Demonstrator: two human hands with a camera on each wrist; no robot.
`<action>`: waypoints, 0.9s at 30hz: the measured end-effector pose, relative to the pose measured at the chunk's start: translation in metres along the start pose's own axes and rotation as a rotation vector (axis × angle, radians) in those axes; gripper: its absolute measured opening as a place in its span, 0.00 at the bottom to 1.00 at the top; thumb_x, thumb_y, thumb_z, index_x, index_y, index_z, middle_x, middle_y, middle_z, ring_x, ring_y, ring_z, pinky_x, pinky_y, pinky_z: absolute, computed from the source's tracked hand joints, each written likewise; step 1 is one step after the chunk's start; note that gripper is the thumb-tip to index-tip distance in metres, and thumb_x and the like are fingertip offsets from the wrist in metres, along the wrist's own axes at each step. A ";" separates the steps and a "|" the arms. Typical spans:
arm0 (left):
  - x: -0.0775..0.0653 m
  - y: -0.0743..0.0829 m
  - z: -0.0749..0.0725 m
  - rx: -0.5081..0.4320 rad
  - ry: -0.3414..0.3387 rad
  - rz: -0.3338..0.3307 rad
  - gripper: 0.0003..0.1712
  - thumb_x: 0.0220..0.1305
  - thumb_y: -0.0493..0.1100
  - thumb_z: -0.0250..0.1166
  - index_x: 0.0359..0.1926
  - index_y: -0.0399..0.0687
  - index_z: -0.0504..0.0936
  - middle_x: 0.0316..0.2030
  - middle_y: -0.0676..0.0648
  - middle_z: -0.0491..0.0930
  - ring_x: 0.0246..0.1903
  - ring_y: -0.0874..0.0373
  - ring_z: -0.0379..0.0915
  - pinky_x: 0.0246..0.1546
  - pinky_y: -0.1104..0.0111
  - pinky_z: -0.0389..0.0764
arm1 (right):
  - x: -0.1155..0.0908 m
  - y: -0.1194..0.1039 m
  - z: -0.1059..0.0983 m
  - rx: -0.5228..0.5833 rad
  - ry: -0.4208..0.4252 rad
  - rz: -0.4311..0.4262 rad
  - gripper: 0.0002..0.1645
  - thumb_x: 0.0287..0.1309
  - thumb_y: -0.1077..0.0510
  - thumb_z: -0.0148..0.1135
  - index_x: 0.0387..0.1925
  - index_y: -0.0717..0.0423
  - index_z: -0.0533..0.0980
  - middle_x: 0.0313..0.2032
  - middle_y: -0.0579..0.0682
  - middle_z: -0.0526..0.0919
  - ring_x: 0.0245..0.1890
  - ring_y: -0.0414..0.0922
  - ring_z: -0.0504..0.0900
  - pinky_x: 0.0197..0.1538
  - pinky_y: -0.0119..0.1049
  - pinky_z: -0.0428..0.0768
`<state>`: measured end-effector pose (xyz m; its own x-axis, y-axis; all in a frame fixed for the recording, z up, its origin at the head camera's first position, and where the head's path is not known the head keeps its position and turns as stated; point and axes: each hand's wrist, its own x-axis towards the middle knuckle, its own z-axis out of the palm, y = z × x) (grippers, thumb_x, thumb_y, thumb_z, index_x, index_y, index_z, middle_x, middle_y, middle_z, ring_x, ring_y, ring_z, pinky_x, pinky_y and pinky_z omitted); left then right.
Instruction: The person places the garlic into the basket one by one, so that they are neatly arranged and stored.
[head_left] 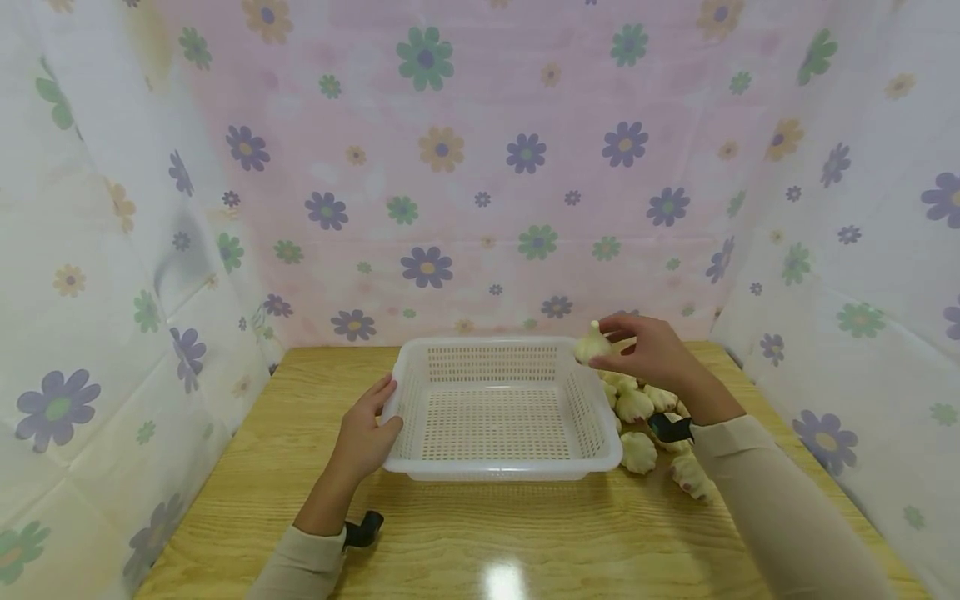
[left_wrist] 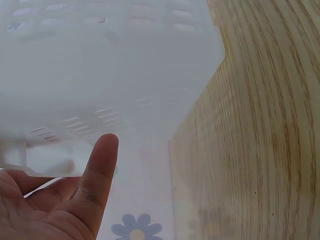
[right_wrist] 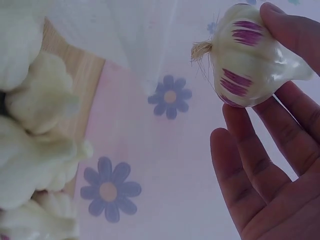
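A white plastic basket (head_left: pixel 495 465) with slotted walls and floor stands on the table, nothing inside it. My left hand (head_left: pixel 365 433) grips its left rim, thumb on the near side; the left wrist view shows the fingers (left_wrist: pixel 102 170) at the basket's edge. My right hand (head_left: pixel 651 354) pinches a garlic bulb (head_left: pixel 593 346) between thumb and fingers, at the basket's far right corner. In the right wrist view that bulb (right_wrist: pixel 250 57) has purple streaks and a tuft of dry roots. Several more garlic bulbs (head_left: pixel 637 452) lie right of the basket, partly behind the right hand and wrist.
The wood-grain table (head_left: pixel 450 542) holds the basket and the garlic pile. Flower-print cloth (head_left: pixel 480 208) hangs along the back and both sides. A small black device (head_left: pixel 364 529) is strapped at the left wrist, and another (head_left: pixel 670 427) at the right.
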<state>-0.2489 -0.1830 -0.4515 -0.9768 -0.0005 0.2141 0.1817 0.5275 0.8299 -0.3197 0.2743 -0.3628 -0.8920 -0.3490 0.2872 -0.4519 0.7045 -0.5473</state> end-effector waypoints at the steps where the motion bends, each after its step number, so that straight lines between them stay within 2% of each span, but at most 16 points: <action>1: 0.000 0.000 0.000 -0.002 0.000 0.002 0.38 0.63 0.36 0.59 0.76 0.39 0.67 0.79 0.49 0.60 0.62 0.45 0.76 0.49 0.59 0.88 | 0.003 -0.002 0.002 0.005 -0.004 -0.003 0.40 0.55 0.40 0.76 0.65 0.51 0.77 0.59 0.54 0.82 0.54 0.54 0.85 0.51 0.51 0.87; 6: 0.000 0.000 0.000 -0.002 -0.001 0.010 0.38 0.64 0.37 0.59 0.75 0.39 0.67 0.79 0.49 0.60 0.61 0.46 0.77 0.48 0.59 0.88 | 0.016 -0.011 0.013 0.048 -0.038 -0.008 0.40 0.54 0.39 0.77 0.65 0.50 0.76 0.59 0.54 0.83 0.55 0.55 0.85 0.52 0.51 0.87; 19: 0.001 -0.001 0.000 0.006 0.005 0.011 0.38 0.62 0.36 0.60 0.75 0.38 0.68 0.79 0.47 0.61 0.62 0.45 0.76 0.50 0.57 0.87 | 0.043 -0.031 0.047 0.169 -0.101 -0.033 0.40 0.53 0.47 0.80 0.64 0.55 0.77 0.59 0.54 0.83 0.55 0.53 0.85 0.57 0.50 0.85; 27: 0.000 -0.001 0.000 0.006 0.003 -0.001 0.38 0.63 0.36 0.60 0.75 0.39 0.68 0.79 0.48 0.61 0.62 0.45 0.76 0.49 0.58 0.87 | 0.060 -0.050 0.068 0.128 -0.155 -0.036 0.37 0.53 0.47 0.80 0.63 0.51 0.79 0.61 0.52 0.83 0.56 0.53 0.86 0.59 0.53 0.83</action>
<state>-0.2488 -0.1836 -0.4520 -0.9766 -0.0033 0.2151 0.1803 0.5329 0.8268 -0.3510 0.1763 -0.3716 -0.8617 -0.4707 0.1896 -0.4727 0.6087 -0.6372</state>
